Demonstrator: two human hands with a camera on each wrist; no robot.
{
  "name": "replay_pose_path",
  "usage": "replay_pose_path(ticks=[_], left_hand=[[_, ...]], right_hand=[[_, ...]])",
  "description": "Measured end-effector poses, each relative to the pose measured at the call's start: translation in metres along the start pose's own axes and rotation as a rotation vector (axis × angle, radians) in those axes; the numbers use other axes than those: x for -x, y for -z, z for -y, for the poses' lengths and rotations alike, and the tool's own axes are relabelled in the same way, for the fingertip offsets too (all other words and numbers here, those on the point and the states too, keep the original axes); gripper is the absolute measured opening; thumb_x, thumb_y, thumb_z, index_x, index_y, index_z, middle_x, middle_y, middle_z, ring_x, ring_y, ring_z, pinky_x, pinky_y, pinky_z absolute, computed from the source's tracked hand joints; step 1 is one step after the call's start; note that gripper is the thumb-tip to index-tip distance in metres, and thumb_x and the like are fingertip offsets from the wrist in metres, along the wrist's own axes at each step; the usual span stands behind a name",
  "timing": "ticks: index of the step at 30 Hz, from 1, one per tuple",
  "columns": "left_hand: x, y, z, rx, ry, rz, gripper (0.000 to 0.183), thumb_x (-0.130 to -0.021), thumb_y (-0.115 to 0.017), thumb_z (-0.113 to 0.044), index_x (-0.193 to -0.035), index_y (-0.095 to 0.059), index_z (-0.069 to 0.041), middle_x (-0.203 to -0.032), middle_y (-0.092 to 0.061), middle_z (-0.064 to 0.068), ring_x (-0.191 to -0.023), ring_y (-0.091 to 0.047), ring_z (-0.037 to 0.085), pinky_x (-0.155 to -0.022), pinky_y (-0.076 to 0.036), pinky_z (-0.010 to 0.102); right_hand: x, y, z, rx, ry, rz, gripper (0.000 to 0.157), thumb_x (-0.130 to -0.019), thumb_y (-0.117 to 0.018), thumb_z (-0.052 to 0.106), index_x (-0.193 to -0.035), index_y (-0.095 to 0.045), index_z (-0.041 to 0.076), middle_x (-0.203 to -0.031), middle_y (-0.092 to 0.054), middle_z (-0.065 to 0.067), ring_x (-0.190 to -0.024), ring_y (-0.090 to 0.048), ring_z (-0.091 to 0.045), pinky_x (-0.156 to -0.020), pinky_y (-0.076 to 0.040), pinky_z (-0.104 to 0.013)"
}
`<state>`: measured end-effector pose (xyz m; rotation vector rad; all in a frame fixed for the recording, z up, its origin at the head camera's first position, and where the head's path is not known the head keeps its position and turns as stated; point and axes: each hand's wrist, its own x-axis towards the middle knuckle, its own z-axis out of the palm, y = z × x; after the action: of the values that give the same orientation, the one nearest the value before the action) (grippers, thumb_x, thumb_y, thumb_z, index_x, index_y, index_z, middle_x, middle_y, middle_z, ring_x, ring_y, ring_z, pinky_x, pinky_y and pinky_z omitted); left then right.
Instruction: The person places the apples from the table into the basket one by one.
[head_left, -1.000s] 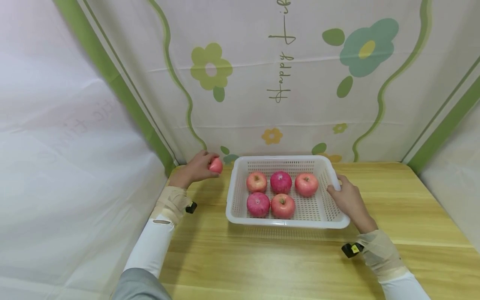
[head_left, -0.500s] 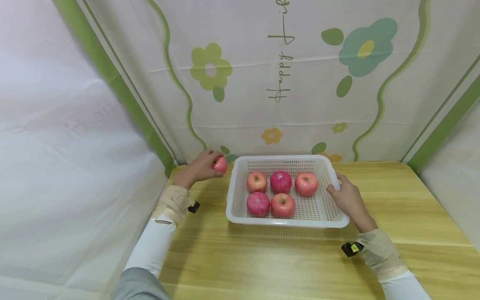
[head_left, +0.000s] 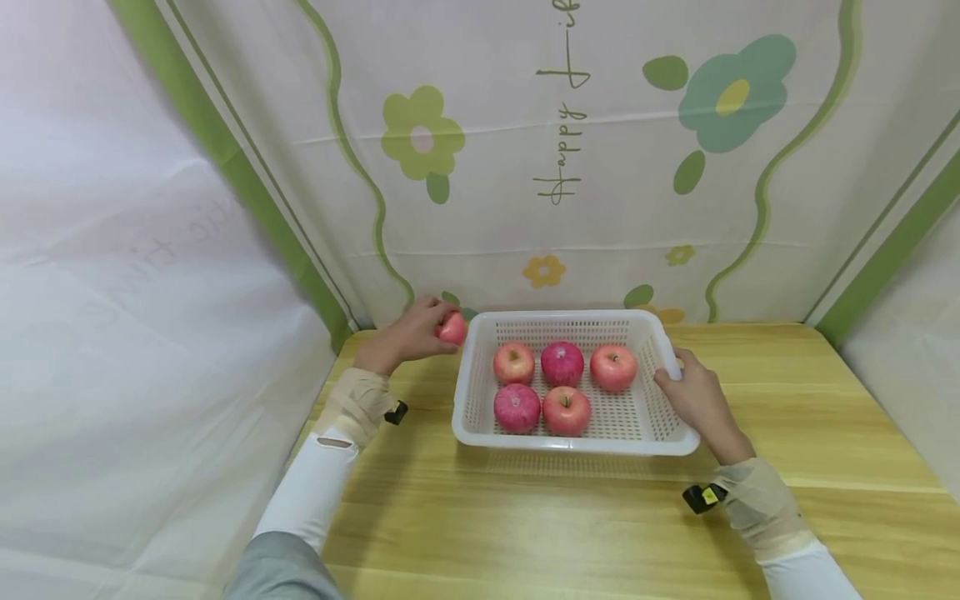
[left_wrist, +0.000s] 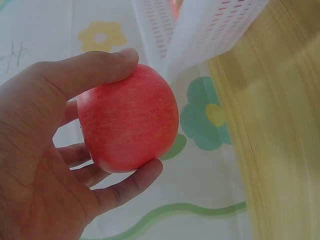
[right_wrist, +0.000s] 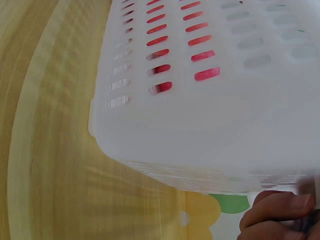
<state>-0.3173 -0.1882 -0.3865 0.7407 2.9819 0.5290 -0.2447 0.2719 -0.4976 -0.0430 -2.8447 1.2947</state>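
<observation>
My left hand [head_left: 411,335] grips a pinkish-red apple [head_left: 452,329] just left of the white plastic basket [head_left: 570,446]. Close up in the left wrist view, thumb and fingers wrap round the apple [left_wrist: 129,120], which is off the table. On the basket's right side, my right hand [head_left: 696,396] holds the rim, thumb over the edge. The right wrist view has the basket wall [right_wrist: 210,130] filling most of it, with curled fingers [right_wrist: 275,212] at the lower right. Several apples lie in the basket, among them a dark pink one [head_left: 562,363] and a paler one [head_left: 566,412].
A wooden table [head_left: 540,525] carries the basket. Behind it hangs a white cloth [head_left: 495,208] with printed flowers, and another white cloth wall [head_left: 150,333] stands at the left. Small black cameras sit on both wrists.
The left hand has moved right with the apple, closer to the basket's left rim. The right hand and the basket have stayed in place.
</observation>
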Motion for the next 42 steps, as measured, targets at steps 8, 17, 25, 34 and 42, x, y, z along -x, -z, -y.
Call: replay_pose_path(ticks=[8, 17, 25, 34, 42], left_hand=[[-0.006, -0.003, -0.008, 0.002, -0.031, -0.002, 0.069, -0.085, -0.085, -0.027, -0.147, -0.060, -0.010, -0.135, -0.056, 0.019, -0.116, -0.057, 0.033, -0.095, -0.057, 0.047], [-0.011, -0.005, -0.018, -0.019, -0.050, 0.027, 0.070, -0.087, -0.086, -0.029, -0.148, -0.060, -0.009, -0.134, -0.057, 0.016, -0.118, -0.056, 0.030, -0.099, -0.055, 0.046], [-0.016, -0.010, -0.028, -0.041, -0.050, 0.066, 0.074, -0.088, -0.085, -0.033, -0.153, -0.056, -0.012, -0.138, -0.056, 0.016, -0.121, -0.057, 0.030, -0.102, -0.055, 0.046], [-0.020, -0.015, -0.042, 0.011, -0.067, 0.077, 0.074, -0.088, -0.084, -0.028, -0.153, -0.056, -0.010, -0.141, -0.054, 0.015, -0.124, -0.057, 0.030, -0.105, -0.055, 0.046], [-0.026, -0.021, -0.053, 0.042, -0.092, 0.083, 0.072, -0.087, -0.085, -0.026, -0.152, -0.058, -0.011, -0.139, -0.054, 0.013, -0.122, -0.058, 0.028, -0.106, -0.055, 0.045]], right_hand=[[-0.001, -0.001, -0.001, -0.009, -0.004, 0.006, 0.071, -0.109, -0.051, 0.028, -0.161, -0.025, -0.013, -0.134, -0.058, -0.046, -0.088, -0.079, -0.039, -0.060, -0.065, -0.039], [-0.003, 0.000, 0.001, -0.003, -0.017, 0.003, 0.072, -0.108, -0.051, 0.028, -0.162, -0.024, -0.012, -0.135, -0.058, -0.046, -0.091, -0.078, -0.041, -0.062, -0.065, -0.040], [-0.002, 0.000, 0.001, -0.009, -0.023, 0.005, 0.073, -0.109, -0.052, 0.028, -0.163, -0.023, -0.011, -0.135, -0.058, -0.046, -0.091, -0.078, -0.041, -0.062, -0.065, -0.040], [-0.002, 0.000, 0.000, -0.003, -0.022, 0.001, 0.071, -0.109, -0.051, 0.029, -0.162, -0.025, -0.011, -0.134, -0.059, -0.045, -0.092, -0.078, -0.039, -0.063, -0.065, -0.040], [-0.002, -0.001, -0.001, -0.006, -0.025, 0.004, 0.072, -0.109, -0.051, 0.030, -0.162, -0.025, -0.011, -0.134, -0.059, -0.045, -0.091, -0.078, -0.040, -0.063, -0.065, -0.040]])
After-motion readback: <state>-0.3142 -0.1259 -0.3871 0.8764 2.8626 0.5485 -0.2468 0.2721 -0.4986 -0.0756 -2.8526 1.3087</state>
